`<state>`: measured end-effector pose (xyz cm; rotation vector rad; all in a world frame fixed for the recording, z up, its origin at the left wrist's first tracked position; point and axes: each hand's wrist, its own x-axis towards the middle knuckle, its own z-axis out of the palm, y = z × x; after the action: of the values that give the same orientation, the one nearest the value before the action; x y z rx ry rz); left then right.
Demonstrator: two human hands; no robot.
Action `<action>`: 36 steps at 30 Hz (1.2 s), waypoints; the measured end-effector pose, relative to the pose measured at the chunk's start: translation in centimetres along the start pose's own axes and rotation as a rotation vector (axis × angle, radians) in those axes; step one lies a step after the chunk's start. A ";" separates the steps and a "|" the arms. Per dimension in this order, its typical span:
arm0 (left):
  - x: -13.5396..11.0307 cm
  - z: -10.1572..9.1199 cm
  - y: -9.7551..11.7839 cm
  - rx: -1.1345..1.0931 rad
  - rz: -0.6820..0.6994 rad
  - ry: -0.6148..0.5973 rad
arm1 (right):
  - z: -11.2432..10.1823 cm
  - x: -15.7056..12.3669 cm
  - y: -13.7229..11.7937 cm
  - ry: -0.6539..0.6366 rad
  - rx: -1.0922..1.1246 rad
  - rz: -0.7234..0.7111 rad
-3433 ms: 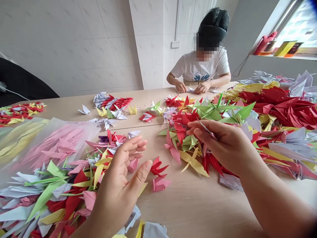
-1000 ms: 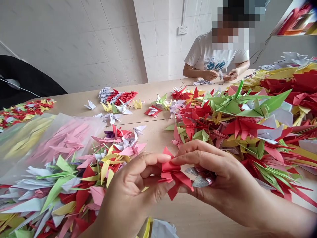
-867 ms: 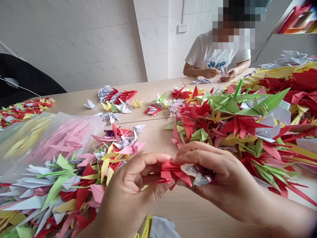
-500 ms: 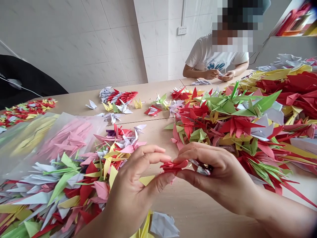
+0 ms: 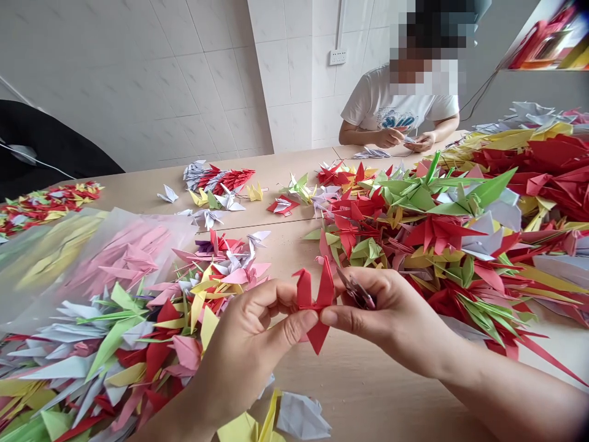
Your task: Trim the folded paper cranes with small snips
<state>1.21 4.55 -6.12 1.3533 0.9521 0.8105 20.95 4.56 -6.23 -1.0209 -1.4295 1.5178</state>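
Observation:
A red origami crane (image 5: 316, 296) is pinched between both hands over the table, its narrow points up and one wing tip down. My left hand (image 5: 260, 325) grips its left side between thumb and curled fingers. On the other side, the thumb and fingertips of my right hand (image 5: 391, 316) pinch it too. Tucked in my right fingers is a small pointed metal tool (image 5: 358, 291), its kind unclear. Below my hands lie a folded white paper piece (image 5: 302, 416) and a yellow paper piece (image 5: 243, 428).
Piles of colourful paper cranes lie at left (image 5: 133, 350) and right (image 5: 442, 227). Clear plastic bags (image 5: 124, 245) of folded paper lie at left. A bundle of stacked cranes (image 5: 218, 178) is farther back. Across the table (image 5: 285, 239), a person in a white shirt (image 5: 368, 101) handles paper.
The red crane has turned from lying flat to upright, so its points and wing now show. The metal tool in my right hand has tilted, its tip pointing up and left.

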 end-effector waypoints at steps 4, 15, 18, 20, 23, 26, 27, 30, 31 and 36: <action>0.3 0.1 -0.1 -0.250 -0.051 -0.071 | -0.2 0.4 0.3 -0.032 0.245 0.053; 0.0 0.0 0.1 -0.313 -0.016 -0.146 | 0.0 0.7 0.5 -0.021 0.411 0.154; 0.0 0.2 0.2 -0.299 -0.020 -0.150 | 0.1 0.8 0.4 -0.017 0.418 0.164; 0.0 0.4 0.3 -0.291 -0.030 -0.107 | 0.1 0.8 0.4 -0.017 0.421 0.161; -0.2 0.6 0.4 -0.335 -0.018 0.020 | 0.0 0.8 0.4 -0.022 0.426 0.156; -0.4 0.6 0.2 -0.336 0.027 0.064 | 0.0 0.8 0.5 -0.038 0.422 0.165; -0.5 0.5 0.1 -0.306 0.032 0.051 | 0.0 0.8 0.6 -0.044 0.418 0.168; -0.4 0.2 -0.2 -0.207 0.018 0.028 | 0.0 0.8 0.8 -0.040 0.393 0.168; -0.3 0.2 -0.2 -0.193 0.019 0.037 | 0.0 0.8 0.8 -0.032 0.380 0.163; 0.0 0.4 0.0 -0.225 -0.006 0.075 | 0.1 0.7 1.0 0.010 0.331 0.135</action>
<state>1.59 4.42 -6.17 1.1317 0.8939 0.9405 20.56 5.17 -7.28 -0.9318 -1.0717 1.7729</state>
